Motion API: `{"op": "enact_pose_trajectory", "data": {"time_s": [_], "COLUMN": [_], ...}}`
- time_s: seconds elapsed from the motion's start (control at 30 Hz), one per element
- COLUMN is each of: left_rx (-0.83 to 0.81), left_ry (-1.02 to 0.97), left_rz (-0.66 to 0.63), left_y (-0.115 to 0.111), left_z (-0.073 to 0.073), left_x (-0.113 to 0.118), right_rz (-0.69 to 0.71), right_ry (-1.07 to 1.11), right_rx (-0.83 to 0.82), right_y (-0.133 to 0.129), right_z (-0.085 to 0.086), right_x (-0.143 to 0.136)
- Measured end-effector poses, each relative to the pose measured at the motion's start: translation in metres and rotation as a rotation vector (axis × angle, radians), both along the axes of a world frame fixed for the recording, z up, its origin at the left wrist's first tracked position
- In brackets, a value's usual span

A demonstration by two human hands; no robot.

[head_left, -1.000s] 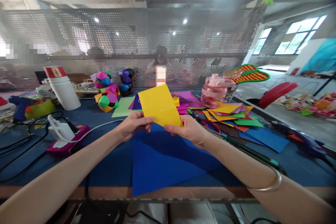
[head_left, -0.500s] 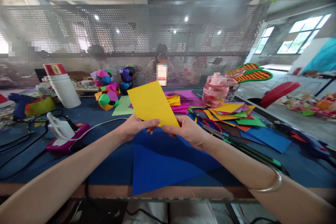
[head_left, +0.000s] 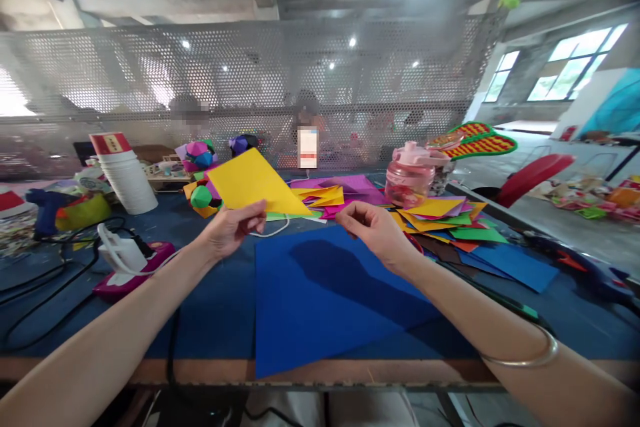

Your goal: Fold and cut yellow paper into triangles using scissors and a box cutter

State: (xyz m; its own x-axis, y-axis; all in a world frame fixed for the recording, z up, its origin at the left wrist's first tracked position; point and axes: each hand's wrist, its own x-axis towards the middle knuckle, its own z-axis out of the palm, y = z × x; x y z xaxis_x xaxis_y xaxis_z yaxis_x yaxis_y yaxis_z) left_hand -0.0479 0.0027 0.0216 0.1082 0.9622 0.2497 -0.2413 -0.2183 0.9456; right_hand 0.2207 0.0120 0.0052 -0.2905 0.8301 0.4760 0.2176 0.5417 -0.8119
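Between the thumb and fingers of my left hand (head_left: 234, 227) is a sheet of yellow paper (head_left: 253, 180), held tilted above the table. My right hand (head_left: 367, 223) hovers to the right, apart from the sheet. Its fingers are curled in and closed, and nothing shows in them. Below both hands a large blue sheet (head_left: 300, 320) lies on the dark blue table top, with the shadow of a hand across it. Magenta paper (head_left: 360, 185) and folded yellow pieces (head_left: 325, 197) lie behind the hands.
To the right are a heap of coloured paper pieces (head_left: 450, 220), a pink bottle (head_left: 410, 177) and a glue gun (head_left: 585, 267). On the left stand stacked paper cups (head_left: 127, 177), a purple power strip (head_left: 125, 273) with cables, and faceted paper balls (head_left: 200, 153). A perforated screen (head_left: 260, 80) rises behind.
My right hand has let go of the yellow paper and moved away to the right. My left hand has carried the sheet left and tilted it flatter.
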Motion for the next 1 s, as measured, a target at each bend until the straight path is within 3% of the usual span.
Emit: {"op": "enact_pose_trajectory", "data": {"time_s": [0.13, 0.3, 0.4, 0.5, 0.6, 0.63, 0.7, 0.77, 0.83, 1.0], "left_rx": [-0.134, -0.257, -0.244, -0.214, -0.121, -0.064, 0.126, 0.373, 0.582, 0.812], "left_ry": [0.019, 0.046, 0.12, 0.26, 0.588, 0.671, 0.812, 0.986, 1.165, 1.414], "left_rz": [-0.135, -0.291, -0.39, -0.536, -0.753, -0.725, -0.522, -0.25, -0.083, -0.076], "left_y": [-0.013, -0.027, -0.03, -0.036, -0.05, -0.056, -0.067, -0.075, -0.077, -0.076], "left_z": [-0.012, -0.026, -0.027, -0.017, 0.0, 0.004, 0.008, 0.003, -0.008, -0.035], "left_x": [0.023, 0.044, 0.042, 0.03, 0.019, 0.017, 0.017, 0.02, 0.023, 0.026], "right_rz": [-0.097, -0.075, -0.029, -0.013, -0.023, -0.016, 0.013, 0.039, 0.053, 0.076], "right_ry": [-0.07, -0.392, -0.452, -0.495, -0.552, -0.577, -0.623, -0.66, -0.689, -0.737], "right_rx": [0.301, 0.911, 1.018, 1.022, 0.993, 0.981, 0.957, 0.914, 0.863, 0.734], "right_y": [-0.01, -0.025, -0.029, -0.032, -0.038, -0.041, -0.05, -0.061, -0.072, -0.095], "right_z": [-0.002, 0.001, 0.004, 0.004, -0.001, -0.003, -0.008, -0.013, -0.018, -0.032], "right_x": [-0.005, -0.004, 0.0, 0.004, 0.011, 0.013, 0.019, 0.023, 0.025, 0.027]}}
